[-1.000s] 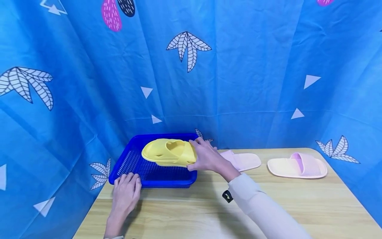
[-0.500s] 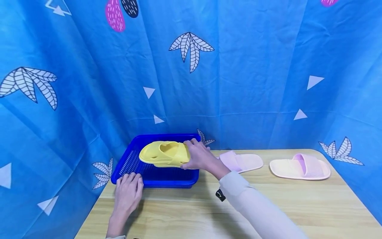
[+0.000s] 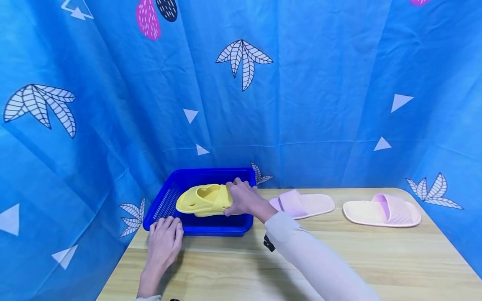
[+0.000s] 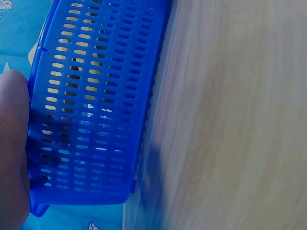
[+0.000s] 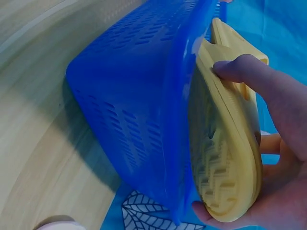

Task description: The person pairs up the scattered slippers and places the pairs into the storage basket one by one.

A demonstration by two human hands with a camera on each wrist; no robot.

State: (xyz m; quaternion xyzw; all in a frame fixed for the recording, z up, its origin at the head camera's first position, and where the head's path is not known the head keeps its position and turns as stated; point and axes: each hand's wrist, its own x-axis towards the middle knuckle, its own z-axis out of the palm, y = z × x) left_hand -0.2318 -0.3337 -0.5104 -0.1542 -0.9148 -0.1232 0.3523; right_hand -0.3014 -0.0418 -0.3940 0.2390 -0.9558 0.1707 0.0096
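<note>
A yellow clog (image 3: 203, 200) is low inside the blue plastic basket (image 3: 211, 230), its toe pointing left. My right hand (image 3: 244, 197) grips it by the heel end, thumb on the near side and fingers over the far side. Its textured sole (image 5: 216, 167) shows in the right wrist view, beside the basket's rim. At the basket's front left corner, my left hand (image 3: 163, 242) holds the rim with fingers bent over it. The left wrist view shows part of that hand against the slotted basket wall (image 4: 96, 96); its fingertips are hidden.
Two pink slippers lie on the wooden table (image 3: 339, 255) right of the basket: one slipper (image 3: 312, 204) close to it, the other slipper (image 3: 384, 211) farther right. A blue patterned curtain (image 3: 320, 104) hangs behind and at both sides.
My right hand has moved left and lowered the yellow clog deeper into the basket. The left hand keeps its place on the rim. The view has shifted slightly.
</note>
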